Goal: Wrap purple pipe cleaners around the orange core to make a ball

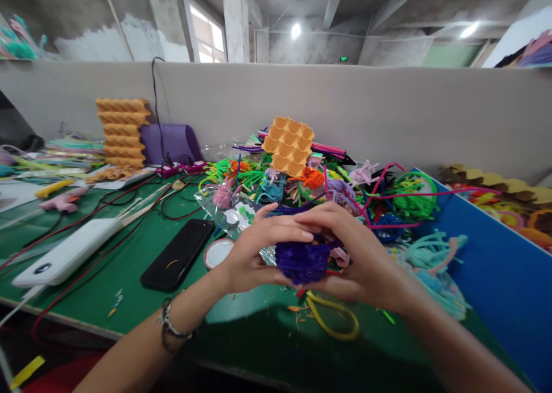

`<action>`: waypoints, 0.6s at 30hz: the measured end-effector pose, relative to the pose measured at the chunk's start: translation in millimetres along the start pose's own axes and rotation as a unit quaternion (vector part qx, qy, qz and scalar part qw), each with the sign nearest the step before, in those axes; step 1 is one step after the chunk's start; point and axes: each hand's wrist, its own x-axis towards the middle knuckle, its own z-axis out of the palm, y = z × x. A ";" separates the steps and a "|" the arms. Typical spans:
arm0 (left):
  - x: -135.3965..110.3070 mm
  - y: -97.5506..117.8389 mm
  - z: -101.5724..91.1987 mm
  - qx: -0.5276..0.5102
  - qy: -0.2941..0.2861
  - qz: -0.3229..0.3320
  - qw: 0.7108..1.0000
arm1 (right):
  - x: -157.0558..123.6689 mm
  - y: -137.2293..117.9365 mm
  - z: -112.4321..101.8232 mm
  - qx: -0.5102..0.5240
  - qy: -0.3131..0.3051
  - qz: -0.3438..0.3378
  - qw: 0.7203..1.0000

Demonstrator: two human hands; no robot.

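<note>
A dark purple bundle of coiled pipe cleaners is held between my two hands, above the front of the green table. My left hand wraps it from the left, thumb below and fingers over the top. From the right, my right hand grips the same bundle, its fingers meeting the left ones above it. Part of the bundle is hidden behind the fingers. Under the hands, a yellow loop lies on the table beside small orange scraps.
A black phone, a white power bank and a pink glue gun lie left. Behind my hands is a heap of coloured pipe cleaners with an orange egg-crate piece. A blue partition stands right. Cables cross the left side.
</note>
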 end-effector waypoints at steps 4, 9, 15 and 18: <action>-3.2 -1.3 4.4 0.015 0.019 0.014 1.000 | -0.9 2.2 -3.6 0.027 -0.021 0.014 0.999; -2.7 1.7 1.3 0.073 -0.012 0.011 0.997 | -0.5 4.0 -11.1 0.039 -0.088 0.043 0.994; 1.2 7.3 -5.5 0.099 -0.051 0.035 0.993 | -3.0 0.6 -16.8 0.079 -0.030 0.061 0.995; 1.2 8.6 -5.9 0.115 -0.055 0.043 0.991 | -2.7 -1.3 -17.5 0.055 0.006 0.060 0.997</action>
